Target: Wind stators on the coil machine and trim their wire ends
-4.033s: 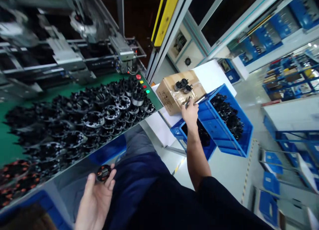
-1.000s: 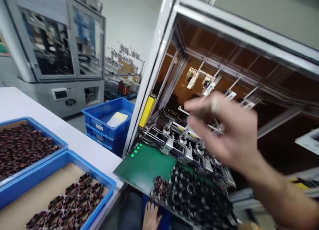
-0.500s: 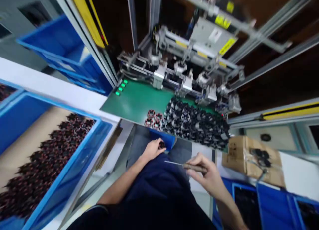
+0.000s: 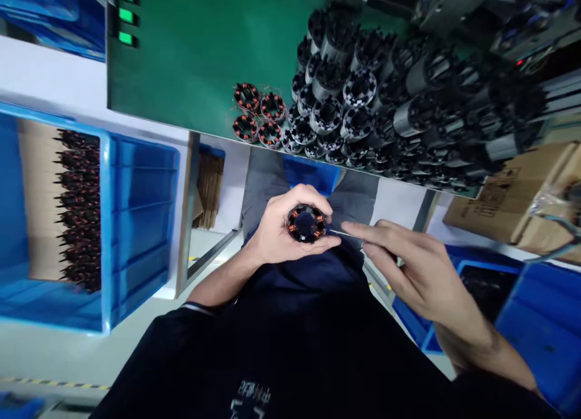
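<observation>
My left hand (image 4: pixel 281 228) is wrapped round a motor stator (image 4: pixel 294 232), a black ring with copper windings, its open end facing up at me. Loose thin wires stick out from its rim. My right hand (image 4: pixel 408 261) grips a hand tool with a thin metal shaft (image 4: pixel 347 234), the handle hidden in the palm. The tip points left at the stator's right side, close to my left fingers; whether it touches cannot be made out. Above, several similar wound stators (image 4: pixel 271 134) stand at the front edge of the green work surface (image 4: pixel 190 56).
Many dark cylindrical motor parts (image 4: pixel 327 113) crowd the green surface's right half. A blue bin (image 4: pixel 106 225) with rows of wound parts stands at left. Cardboard boxes (image 4: pixel 512 192) and blue crates (image 4: pixel 540 322) are at right. A blue container (image 4: pixel 313 174) sits below the edge.
My view has tilted down and come closer. The stator in my left hand now faces up in front of my body, and my right hand has brought the tool's tip beside it.
</observation>
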Demonstrator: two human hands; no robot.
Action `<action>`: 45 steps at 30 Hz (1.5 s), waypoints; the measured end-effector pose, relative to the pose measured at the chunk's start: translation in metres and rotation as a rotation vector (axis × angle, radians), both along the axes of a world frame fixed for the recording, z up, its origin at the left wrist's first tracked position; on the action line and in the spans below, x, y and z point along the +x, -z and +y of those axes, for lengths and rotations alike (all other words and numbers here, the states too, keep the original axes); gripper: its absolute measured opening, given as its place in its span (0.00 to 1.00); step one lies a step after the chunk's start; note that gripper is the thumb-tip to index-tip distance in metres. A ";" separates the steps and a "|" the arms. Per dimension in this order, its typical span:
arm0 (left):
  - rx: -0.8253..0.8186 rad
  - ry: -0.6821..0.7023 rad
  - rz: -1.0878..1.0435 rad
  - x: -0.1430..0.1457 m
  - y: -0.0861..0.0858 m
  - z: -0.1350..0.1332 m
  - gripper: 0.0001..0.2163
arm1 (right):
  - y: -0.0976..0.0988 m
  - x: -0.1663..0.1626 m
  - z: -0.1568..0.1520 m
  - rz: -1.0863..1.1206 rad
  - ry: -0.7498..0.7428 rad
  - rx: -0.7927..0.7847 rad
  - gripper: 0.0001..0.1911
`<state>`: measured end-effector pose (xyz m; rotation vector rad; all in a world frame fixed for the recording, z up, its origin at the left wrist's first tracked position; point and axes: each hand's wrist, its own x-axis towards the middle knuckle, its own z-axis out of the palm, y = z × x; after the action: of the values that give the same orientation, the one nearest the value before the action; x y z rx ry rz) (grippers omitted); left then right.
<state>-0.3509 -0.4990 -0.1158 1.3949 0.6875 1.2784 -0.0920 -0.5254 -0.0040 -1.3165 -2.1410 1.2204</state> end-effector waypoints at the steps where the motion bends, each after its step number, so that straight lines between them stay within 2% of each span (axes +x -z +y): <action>1: -0.006 0.015 -0.029 0.002 -0.002 0.002 0.27 | -0.003 0.001 0.001 -0.011 0.007 0.020 0.23; 6: -0.009 0.063 -0.088 0.007 -0.006 0.005 0.28 | -0.012 0.000 -0.004 -0.027 0.026 0.083 0.25; 10: -0.019 0.050 -0.088 0.008 -0.008 0.000 0.28 | -0.013 -0.004 -0.008 -0.028 0.002 0.086 0.25; 14: -0.025 0.051 -0.101 0.003 -0.004 -0.006 0.30 | -0.014 -0.008 -0.012 -0.052 -0.032 0.115 0.23; 19: -0.066 0.063 -0.071 -0.004 0.001 -0.013 0.32 | -0.018 -0.014 -0.018 -0.079 0.010 0.109 0.25; 26: -0.059 0.021 -0.019 -0.006 -0.001 -0.014 0.30 | -0.021 -0.018 -0.016 -0.173 -0.060 0.187 0.25; 32: -0.096 0.059 0.036 -0.010 -0.001 -0.016 0.30 | -0.030 -0.019 -0.012 -0.285 -0.158 0.269 0.24; 35: -0.132 0.083 0.032 -0.010 -0.001 -0.020 0.30 | -0.032 -0.019 -0.014 -0.335 -0.174 0.240 0.28; 39: -0.194 0.089 -0.023 -0.010 0.004 -0.029 0.30 | -0.025 -0.020 -0.018 -0.335 -0.175 0.201 0.29; 42: -0.230 0.089 -0.016 -0.014 0.009 -0.035 0.30 | -0.011 -0.027 -0.020 -0.299 -0.126 0.140 0.25; 45: -0.295 0.087 -0.003 -0.019 0.012 -0.038 0.29 | 0.006 -0.039 -0.023 -0.170 -0.044 0.045 0.20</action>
<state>-0.3699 -0.5365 -0.1279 1.1680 0.7718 1.0629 -0.1311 -0.5480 -0.0100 -1.4065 -2.3113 1.1059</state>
